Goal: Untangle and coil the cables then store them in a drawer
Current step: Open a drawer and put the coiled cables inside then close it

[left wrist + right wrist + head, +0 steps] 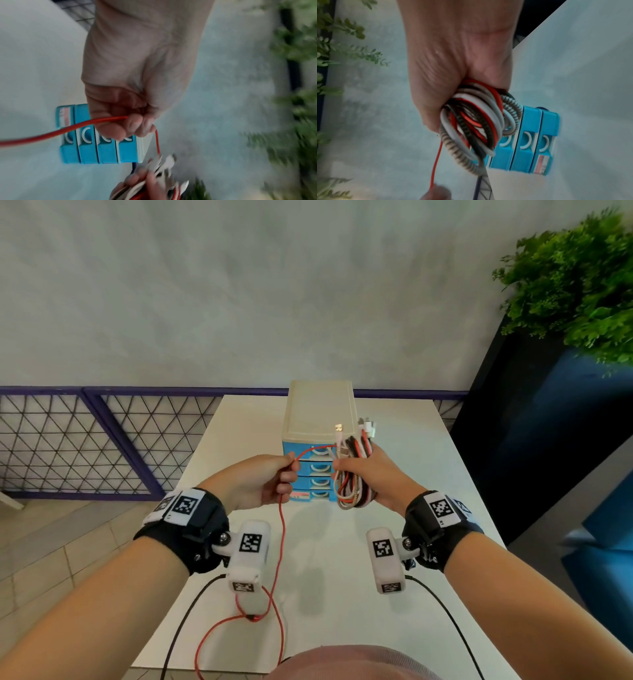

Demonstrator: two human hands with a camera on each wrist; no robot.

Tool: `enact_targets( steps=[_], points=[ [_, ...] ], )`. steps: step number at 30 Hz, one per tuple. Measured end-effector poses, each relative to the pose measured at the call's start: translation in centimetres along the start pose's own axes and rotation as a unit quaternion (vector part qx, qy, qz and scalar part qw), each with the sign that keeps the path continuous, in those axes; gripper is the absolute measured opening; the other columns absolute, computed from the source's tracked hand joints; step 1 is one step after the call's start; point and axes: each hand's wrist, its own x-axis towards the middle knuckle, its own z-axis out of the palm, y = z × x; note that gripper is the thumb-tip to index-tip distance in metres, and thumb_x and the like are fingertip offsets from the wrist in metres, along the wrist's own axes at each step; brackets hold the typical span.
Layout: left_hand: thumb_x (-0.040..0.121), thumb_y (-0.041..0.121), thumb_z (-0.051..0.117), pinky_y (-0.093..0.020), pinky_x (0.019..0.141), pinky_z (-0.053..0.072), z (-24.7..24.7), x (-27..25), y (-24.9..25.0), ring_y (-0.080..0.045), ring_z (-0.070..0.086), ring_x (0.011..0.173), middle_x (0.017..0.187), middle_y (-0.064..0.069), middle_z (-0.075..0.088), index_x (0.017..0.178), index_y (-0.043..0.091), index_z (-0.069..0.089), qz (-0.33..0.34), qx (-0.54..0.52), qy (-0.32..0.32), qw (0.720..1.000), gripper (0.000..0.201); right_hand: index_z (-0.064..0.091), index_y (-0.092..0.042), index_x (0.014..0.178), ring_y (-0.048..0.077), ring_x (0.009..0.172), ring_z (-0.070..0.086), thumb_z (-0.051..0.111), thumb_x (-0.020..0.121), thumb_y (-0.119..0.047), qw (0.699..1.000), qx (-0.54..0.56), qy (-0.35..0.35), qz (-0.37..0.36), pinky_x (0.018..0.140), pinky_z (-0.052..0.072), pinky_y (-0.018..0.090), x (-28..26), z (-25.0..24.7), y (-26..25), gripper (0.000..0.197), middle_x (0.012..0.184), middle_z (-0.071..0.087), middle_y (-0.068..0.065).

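In front of the drawer unit (317,440), my right hand (368,474) grasps the coiled bundle (354,474) of cables. My left hand (263,482) pinches the red cable (281,529), whose slack trails toward me onto the desk (445,474). I judge most coiling done; the red one remains, and every drawer looks closed.

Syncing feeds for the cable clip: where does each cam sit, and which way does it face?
Head: worn on head, looks down on table, both forearms, left hand, right hand.
Left wrist: looks along left hand pinching red cable.
Right wrist: looks along right hand gripping cable bundle.
Shared: all show the blue drawer unit.
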Motion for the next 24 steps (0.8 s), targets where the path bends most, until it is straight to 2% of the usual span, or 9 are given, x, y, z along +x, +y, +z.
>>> enact_targets(
  steps=[5,8,10,13,15,17,19,21,24],
  points=[
    [0.098,0.023,0.044,-0.019,0.055,0.054,0.4,-0.5,0.0,-0.004,0.05,0.049,0.062,0.008,0.053,0.087,0.016,0.06,0.017,-0.205,-0.036,0.978,0.021,0.058,-0.012,0.109,0.023,0.085,0.071,0.069,0.083,-0.006,0.999,-0.019,0.041,0.008,0.074,0.058,0.033,0.4,-1.1,0.7,0.029,0.096,0.07,0.01],
    [0.094,0.022,0.051,-0.019,0.053,0.055,3.0,-0.7,0.3,-0.004,0.053,0.049,0.063,0.006,0.059,0.088,0.014,0.063,0.046,-0.176,-0.054,0.982,0.016,0.063,-0.013,0.1,0.022,0.081,0.071,0.069,0.082,-0.008,0.999,-0.021,0.024,-0.004,0.073,0.059,0.035,0.6,0.4,1.1,0.02,0.089,0.072,0.01],
    [0.092,0.022,0.055,-0.02,0.056,0.058,4.5,-0.5,0.2,-0.005,0.057,0.051,0.065,0.004,0.063,0.088,0.012,0.067,0.053,-0.129,-0.06,0.988,0.015,0.064,-0.014,0.083,0.019,0.068,0.068,0.064,0.086,-0.008,1.0,-0.006,0.008,-0.006,0.066,0.057,0.031,0.6,1.4,0.9,0.006,0.071,0.068,0.005],
    [0.09,0.023,0.06,-0.021,0.063,0.057,5.3,-0.2,-0.1,-0.007,0.062,0.054,0.066,0.001,0.067,0.085,0.011,0.072,0.064,-0.086,-0.049,0.993,0.018,0.056,-0.015,0.066,0.011,0.05,0.057,0.054,0.091,-0.005,0.998,0.061,-0.007,0.025,0.05,0.049,0.023,0.3,1.7,0.5,0.027,0.052,0.056,-0.002],
    [0.089,0.025,0.063,-0.02,0.061,0.057,5.4,-0.1,-0.1,-0.006,0.062,0.052,0.065,0.001,0.068,0.082,0.011,0.072,0.061,-0.073,-0.037,0.995,0.018,0.06,-0.008,0.08,0.016,0.055,0.059,0.063,0.091,-0.023,0.991,0.112,-0.053,0.058,0.053,0.052,0.026,-0.1,1.5,0.2,0.019,0.063,0.058,0.005],
    [0.086,0.027,0.066,-0.018,0.058,0.057,5.4,0.0,-0.1,-0.005,0.062,0.05,0.064,0.001,0.068,0.079,0.012,0.07,0.055,-0.053,-0.027,0.997,0.018,0.062,-0.007,0.101,0.023,0.071,0.058,0.066,0.084,-0.049,0.979,0.143,-0.112,0.096,0.067,0.052,0.033,-0.4,1.3,0.0,0.046,0.083,0.054,0.013],
    [0.085,0.028,0.068,-0.017,0.055,0.057,5.3,0.1,-0.2,-0.005,0.063,0.049,0.064,0.001,0.069,0.078,0.012,0.07,0.048,-0.039,-0.028,0.998,0.018,0.07,-0.008,0.101,0.026,0.083,0.059,0.052,0.084,-0.065,0.965,0.193,-0.141,0.11,0.076,0.05,0.036,-0.8,1.3,-0.3,0.062,0.097,0.058,0.016],
    [0.085,0.028,0.068,-0.016,0.053,0.056,5.1,0.1,-0.4,-0.005,0.063,0.049,0.062,0.0,0.069,0.077,0.011,0.07,0.042,-0.042,-0.028,0.998,0.018,0.072,-0.011,0.108,0.026,0.091,0.066,0.036,0.087,-0.071,0.949,0.236,-0.175,0.111,0.08,0.053,0.037,-1.0,1.0,-0.4,0.073,0.11,0.066,0.015],
    [0.087,0.025,0.065,-0.016,0.054,0.056,5.0,0.0,-0.6,-0.006,0.064,0.049,0.061,0.0,0.068,0.076,0.01,0.069,0.04,-0.043,-0.03,0.998,0.019,0.06,-0.006,0.123,0.023,0.082,0.068,0.053,0.086,-0.057,0.959,0.2,-0.178,0.092,0.073,0.057,0.033,-1.2,1.1,0.0,0.063,0.103,0.068,0.014]
  ],
)
